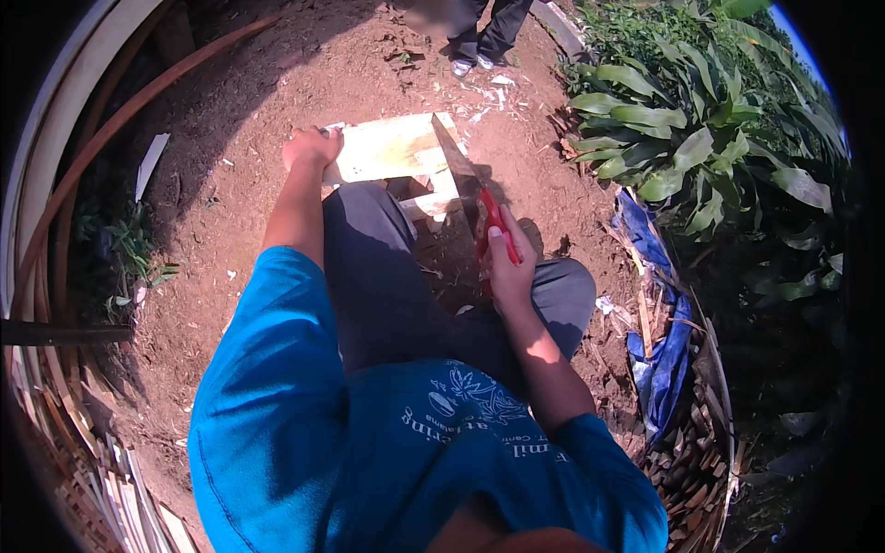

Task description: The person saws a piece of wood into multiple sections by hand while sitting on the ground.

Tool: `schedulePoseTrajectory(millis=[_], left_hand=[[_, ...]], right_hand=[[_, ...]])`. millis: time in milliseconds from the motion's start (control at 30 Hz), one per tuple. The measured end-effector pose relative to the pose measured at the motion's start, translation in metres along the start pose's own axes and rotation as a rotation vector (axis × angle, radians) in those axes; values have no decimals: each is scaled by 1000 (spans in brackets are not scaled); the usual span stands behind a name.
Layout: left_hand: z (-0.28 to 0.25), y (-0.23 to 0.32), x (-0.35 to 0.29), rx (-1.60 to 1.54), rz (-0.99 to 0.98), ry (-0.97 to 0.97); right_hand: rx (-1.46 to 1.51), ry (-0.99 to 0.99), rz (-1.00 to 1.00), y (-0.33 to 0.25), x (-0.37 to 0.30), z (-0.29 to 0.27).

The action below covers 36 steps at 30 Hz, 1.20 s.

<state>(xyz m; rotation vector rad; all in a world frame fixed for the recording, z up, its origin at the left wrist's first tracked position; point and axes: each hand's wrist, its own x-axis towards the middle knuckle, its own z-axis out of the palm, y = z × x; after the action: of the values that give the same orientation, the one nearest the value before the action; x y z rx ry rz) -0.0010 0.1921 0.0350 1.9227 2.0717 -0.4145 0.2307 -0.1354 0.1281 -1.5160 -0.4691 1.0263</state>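
Observation:
My right hand (509,258) is closed round the red handle of a handsaw (458,164). The saw's long blade points away from me and lies along the right end of a pale wooden board (383,150). My left hand (313,146) grips the board's far left end, its fingers curled over the edge. Beneath the board shows part of a low wooden support (433,200), mostly hidden by the board and my leg. My left knee (364,203) is bent close against the board's near side. Glare washes out much of the board's top.
Another person's legs (479,41) stand beyond the board. Long wood strips (83,138) lean along the left, with more scraps at lower left. Leafy plants (682,138), a blue tarp (659,369) and stacked wood pieces (687,470) line the right. Shavings lie on the bare soil.

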Motion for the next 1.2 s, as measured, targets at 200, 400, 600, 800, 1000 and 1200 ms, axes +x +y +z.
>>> schedulePoseTrajectory(millis=[200, 400, 600, 800, 1000, 1200], left_hand=[[11, -3, 11, 13, -7, -5], [13, 2, 18, 63, -5, -18], [28, -5, 33, 94, 4, 1], [29, 4, 38, 140, 31, -37], [51, -4, 56, -211, 52, 49], [76, -23, 74, -412, 33, 94]], right_hand=[[-56, 50, -93, 0, 8, 7], [-68, -13, -85, 4, 22, 12], [-69, -22, -110, 19, 31, 14], [-132, 2, -97, 22, 35, 10], [-161, -5, -75, 12, 17, 1], [-149, -28, -78, 6, -5, -5]])
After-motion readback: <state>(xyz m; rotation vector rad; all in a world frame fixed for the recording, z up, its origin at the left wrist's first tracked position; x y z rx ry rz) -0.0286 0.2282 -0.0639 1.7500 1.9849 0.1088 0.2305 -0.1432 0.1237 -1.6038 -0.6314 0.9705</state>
